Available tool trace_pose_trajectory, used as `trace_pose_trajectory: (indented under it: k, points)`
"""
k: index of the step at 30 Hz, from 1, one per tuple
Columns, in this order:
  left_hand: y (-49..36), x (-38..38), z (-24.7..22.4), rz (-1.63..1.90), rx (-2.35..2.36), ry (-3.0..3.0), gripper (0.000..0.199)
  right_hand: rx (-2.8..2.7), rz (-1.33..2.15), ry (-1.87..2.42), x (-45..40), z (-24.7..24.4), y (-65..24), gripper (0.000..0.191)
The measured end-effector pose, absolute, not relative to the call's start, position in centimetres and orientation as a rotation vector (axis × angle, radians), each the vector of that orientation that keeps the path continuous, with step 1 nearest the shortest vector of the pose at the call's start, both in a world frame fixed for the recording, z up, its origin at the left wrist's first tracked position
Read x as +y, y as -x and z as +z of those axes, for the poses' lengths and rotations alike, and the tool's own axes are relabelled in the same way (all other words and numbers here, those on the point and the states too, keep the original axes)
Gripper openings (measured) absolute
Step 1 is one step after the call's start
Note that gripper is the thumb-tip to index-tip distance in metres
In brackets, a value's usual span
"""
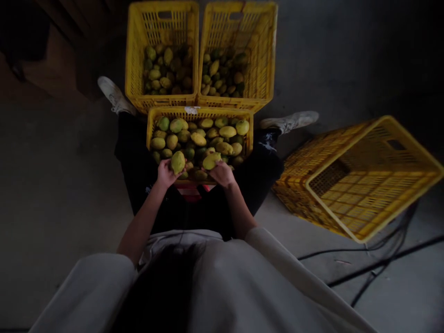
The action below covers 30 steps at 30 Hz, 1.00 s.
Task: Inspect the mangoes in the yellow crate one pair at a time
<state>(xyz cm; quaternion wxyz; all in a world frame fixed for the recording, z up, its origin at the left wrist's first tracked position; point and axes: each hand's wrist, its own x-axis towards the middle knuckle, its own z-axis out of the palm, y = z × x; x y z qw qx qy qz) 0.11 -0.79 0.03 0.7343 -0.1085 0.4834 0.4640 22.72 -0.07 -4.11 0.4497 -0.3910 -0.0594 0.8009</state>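
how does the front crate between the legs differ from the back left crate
The front crate has its fruit heaped high; the back left crate holds its fruit lower, with much slatted inner wall showing.
The front crate's longer side runs across the person; the back left crate's runs away.
The front crate bears a white patch on its rim; none shows on the back left crate.
Both are yellow.

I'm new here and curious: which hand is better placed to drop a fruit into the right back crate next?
Likely the right hand: it holds a fruit and lines up with that crate; the left hand, holding another fruit, sits farther left.
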Motion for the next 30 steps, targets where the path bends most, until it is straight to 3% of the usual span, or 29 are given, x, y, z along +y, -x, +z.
trace_pose_trajectory:
  k: [3, 16, 23, 27, 30]
  points:
    - [-0.1, -0.8, 0.3, 1.090, 1.055, 0.269, 0.045, -0.144, 1.952, 0.953, 0.1, -3.7, -22.7, 0.048]
    - [-0.3, -0.6, -0.5, 1.142, 1.143, 0.189, 0.031, -0.195, 1.807, 1.038, 0.0, -5.6, -22.5, 0.028]
    - [-0.5, -0.6, -1.1, 1.128, 1.209, 0.212, 0.019, -0.089, 1.768, 1.075, 0.6, -6.5, -23.8, 0.053]
    - [-0.3, -0.5, -1.0, 1.149, 1.215, 0.264, 0.024, 0.009, 1.730, 1.048, 0.7, -5.6, -23.7, 0.050]
    - [-0.1, -0.6, -0.5, 1.107, 1.149, 0.238, 0.036, 0.037, 1.782, 0.999, 0.6, -5.0, -23.6, 0.035]
